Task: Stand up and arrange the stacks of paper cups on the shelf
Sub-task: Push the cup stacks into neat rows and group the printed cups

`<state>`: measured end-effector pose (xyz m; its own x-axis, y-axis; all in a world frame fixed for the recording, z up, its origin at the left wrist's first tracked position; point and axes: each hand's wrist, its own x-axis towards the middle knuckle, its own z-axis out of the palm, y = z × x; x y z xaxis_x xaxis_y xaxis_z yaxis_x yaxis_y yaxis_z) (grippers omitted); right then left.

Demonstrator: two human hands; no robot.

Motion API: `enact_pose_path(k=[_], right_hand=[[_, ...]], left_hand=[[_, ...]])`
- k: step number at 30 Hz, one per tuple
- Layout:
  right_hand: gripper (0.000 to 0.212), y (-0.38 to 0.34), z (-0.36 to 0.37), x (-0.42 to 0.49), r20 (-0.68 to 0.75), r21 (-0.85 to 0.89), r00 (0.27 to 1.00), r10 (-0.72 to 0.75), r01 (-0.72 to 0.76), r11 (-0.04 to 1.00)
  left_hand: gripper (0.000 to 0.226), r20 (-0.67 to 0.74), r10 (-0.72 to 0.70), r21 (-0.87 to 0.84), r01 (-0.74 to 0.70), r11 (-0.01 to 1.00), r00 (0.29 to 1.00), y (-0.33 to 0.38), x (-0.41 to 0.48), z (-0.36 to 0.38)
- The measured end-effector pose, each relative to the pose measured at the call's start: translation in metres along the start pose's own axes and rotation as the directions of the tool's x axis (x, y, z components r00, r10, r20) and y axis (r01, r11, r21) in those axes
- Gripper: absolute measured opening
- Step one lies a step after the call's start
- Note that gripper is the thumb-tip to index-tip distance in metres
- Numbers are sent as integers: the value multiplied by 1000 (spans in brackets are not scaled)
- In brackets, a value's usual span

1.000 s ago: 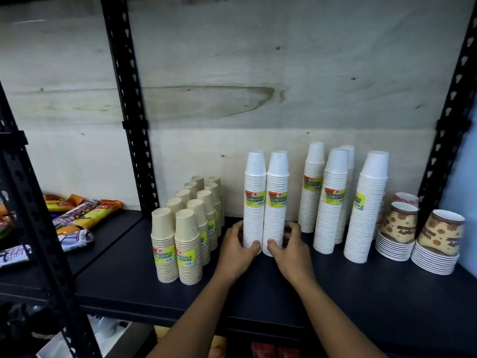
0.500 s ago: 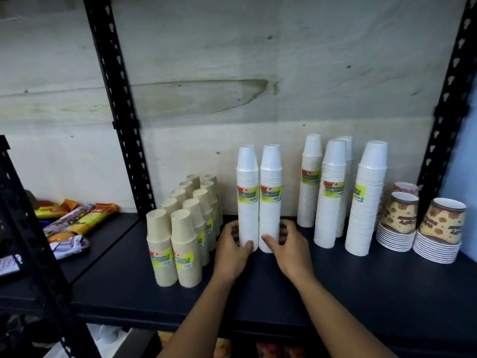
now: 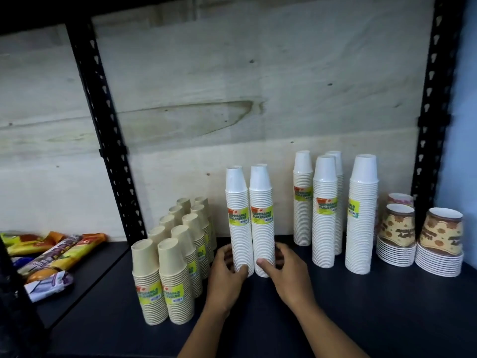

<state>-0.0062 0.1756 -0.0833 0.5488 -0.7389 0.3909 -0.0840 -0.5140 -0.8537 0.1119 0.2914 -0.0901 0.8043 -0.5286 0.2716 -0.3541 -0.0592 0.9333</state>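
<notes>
Two tall white cup stacks [image 3: 249, 223] with yellow labels stand upright side by side on the dark shelf [image 3: 361, 313]. My left hand [image 3: 227, 275] grips the base of the left stack, my right hand [image 3: 286, 272] grips the base of the right one. Several short beige cup stacks [image 3: 175, 257] stand in two rows to their left. More tall white stacks [image 3: 333, 210] stand to the right, a gap apart.
Patterned brown cups on white rims [image 3: 418, 239] sit at the far right by the black upright [image 3: 433, 112]. Another black upright [image 3: 105, 130] rises behind the beige stacks. Snack packets [image 3: 49, 257] lie on the adjoining left shelf. Plywood backs the shelf.
Both hands keep hold of the two white stacks' bases. The stacks have slid a little toward the back of the shelf and the camera has shifted slightly.
</notes>
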Motion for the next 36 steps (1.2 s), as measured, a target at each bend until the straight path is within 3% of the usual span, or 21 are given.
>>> enact_pose_path(k=[6, 9, 14, 17, 19, 22, 26, 36], right_hand=[[67, 0, -11, -2, 105, 11, 992, 70, -72, 997], [71, -6, -24, -2, 128, -113, 988, 85, -71, 991], [6, -15, -76, -18, 146, -320, 987, 74, -24, 947], [15, -15, -108, -30, 168, -446, 982, 88, -4, 895], [20, -16, -127, -36, 197, -517, 974, 116, 3, 856], [26, -20, -155, -48, 225, -578, 958, 178, -15, 816], [26, -16, -193, -53, 211, -627, 948, 239, -56, 777], [28, 2, -227, -30, 112, -712, 933, 342, -165, 683]], left_hand=[[78, 0, 21, 92, -21, 996, 1000, 5, -6, 2], [88, -50, -4, 214, 15, 977, 999, 0, -6, 3], [45, -251, -35, 300, 112, 947, 967, 20, -40, 11], [14, -158, 82, 386, -15, 922, 984, 38, -64, 24], [5, -57, 159, 486, -112, 867, 986, 51, -77, 35], [21, 141, 232, 628, -268, 731, 963, 71, -82, 50], [28, 435, 102, 638, -386, 666, 894, 107, -59, 62], [34, 505, -31, 673, -371, 640, 862, 129, -18, 111]])
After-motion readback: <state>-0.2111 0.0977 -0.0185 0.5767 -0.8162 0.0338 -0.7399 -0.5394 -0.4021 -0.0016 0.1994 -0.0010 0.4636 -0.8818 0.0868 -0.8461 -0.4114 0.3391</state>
